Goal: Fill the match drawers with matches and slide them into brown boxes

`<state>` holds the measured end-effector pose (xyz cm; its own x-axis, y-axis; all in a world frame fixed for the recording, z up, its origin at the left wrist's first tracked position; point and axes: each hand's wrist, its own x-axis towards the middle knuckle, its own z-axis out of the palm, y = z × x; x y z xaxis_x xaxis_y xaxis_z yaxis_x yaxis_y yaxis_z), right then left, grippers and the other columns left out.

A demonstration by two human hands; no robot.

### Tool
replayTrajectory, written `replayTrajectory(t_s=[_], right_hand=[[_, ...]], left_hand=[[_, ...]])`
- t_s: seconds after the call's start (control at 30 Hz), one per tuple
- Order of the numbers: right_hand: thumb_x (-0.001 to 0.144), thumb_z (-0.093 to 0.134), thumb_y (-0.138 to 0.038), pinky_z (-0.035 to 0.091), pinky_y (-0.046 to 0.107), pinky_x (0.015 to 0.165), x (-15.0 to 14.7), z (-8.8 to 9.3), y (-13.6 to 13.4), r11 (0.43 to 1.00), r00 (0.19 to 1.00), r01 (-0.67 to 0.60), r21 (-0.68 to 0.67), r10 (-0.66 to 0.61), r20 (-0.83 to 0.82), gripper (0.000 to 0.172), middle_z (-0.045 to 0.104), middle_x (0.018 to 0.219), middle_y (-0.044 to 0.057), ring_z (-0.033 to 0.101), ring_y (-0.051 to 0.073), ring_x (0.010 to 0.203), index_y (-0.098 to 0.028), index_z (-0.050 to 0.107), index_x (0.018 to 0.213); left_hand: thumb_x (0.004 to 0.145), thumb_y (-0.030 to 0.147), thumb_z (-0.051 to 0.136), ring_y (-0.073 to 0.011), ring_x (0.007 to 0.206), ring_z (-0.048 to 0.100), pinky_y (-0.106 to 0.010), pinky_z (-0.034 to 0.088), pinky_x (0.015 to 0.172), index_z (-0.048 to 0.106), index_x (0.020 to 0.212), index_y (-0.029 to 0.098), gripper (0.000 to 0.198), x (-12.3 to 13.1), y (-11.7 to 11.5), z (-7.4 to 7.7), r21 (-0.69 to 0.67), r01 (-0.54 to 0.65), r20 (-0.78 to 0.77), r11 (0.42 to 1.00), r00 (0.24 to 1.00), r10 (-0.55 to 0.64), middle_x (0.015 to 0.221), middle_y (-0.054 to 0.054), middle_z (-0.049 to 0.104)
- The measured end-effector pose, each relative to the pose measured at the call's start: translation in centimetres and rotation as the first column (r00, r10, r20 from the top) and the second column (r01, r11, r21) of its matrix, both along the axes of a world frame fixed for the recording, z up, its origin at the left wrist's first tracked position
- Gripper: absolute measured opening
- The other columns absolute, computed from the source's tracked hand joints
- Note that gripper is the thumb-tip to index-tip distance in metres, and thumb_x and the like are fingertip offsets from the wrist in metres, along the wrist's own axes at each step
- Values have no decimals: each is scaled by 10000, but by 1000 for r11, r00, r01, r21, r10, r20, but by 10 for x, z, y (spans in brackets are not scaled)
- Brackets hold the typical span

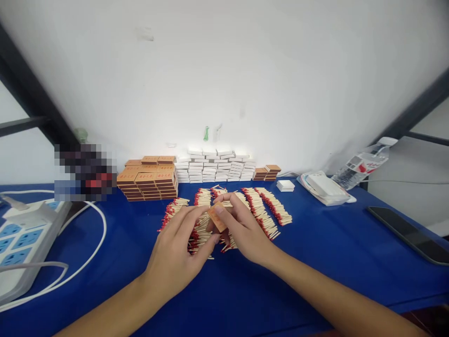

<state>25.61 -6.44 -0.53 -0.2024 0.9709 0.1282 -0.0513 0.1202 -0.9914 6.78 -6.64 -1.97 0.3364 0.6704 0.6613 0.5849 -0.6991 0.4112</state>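
Observation:
An orange matchbox (218, 217) is held tilted above the matches, between my two hands. My right hand (243, 229) is closed on it, the thumb pressed on its printed face. My left hand (182, 238) comes in from the left, its index fingertip at the box's upper left edge and its thumb by the lower end; its other fingers are partly hidden. Beneath and around the hands, red-tipped matches (261, 213) lie in several long rows on the blue table (224, 299). My hands cover part of the middle rows.
Stacked orange matchboxes (147, 180) stand at the back left, white trays (213, 168) beside them. A smaller matchbox stack (266, 172) and white tray (285, 186) sit farther right. A plastic bottle (363, 164), papers (326, 187) and phone (409, 234) lie right; a power strip (24, 243) is left.

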Motion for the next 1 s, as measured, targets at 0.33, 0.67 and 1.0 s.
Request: replayTrajectory(t_s=[0.33, 0.67, 1.0], right_hand=[[903, 752, -598, 442, 256, 529, -8, -7, -9, 986, 951, 143, -81, -160, -265, 463, 748, 878, -9, 632, 154, 655, -282, 417, 956], [872, 800, -575, 519, 296, 711, -10, -12, -12, 975, 945, 180, -132, -208, -251, 462, 737, 770, -25, 707, 176, 758, -261, 462, 909], [888, 791, -538, 602, 319, 748, -10, -12, -11, 992, 964, 94, -79, -110, -242, 366, 753, 961, 31, 704, 178, 839, -230, 595, 921]], left_hand=[[866, 456, 834, -196, 858, 730, -340, 639, 782, 485, 1477, 276, 726, 3, -2, -5, -43, -63, 50, 997, 997, 65, 1280, -65, 718], [940, 281, 771, -202, 975, 738, -332, 604, 911, 684, 1224, 237, 300, -2, 3, 0, 145, 3, 27, 989, 1000, -7, 1090, -41, 767], [911, 229, 783, -208, 1039, 704, -341, 560, 964, 689, 1172, 215, 277, -7, 9, 6, 123, -2, 57, 992, 998, -5, 1109, -46, 742]])
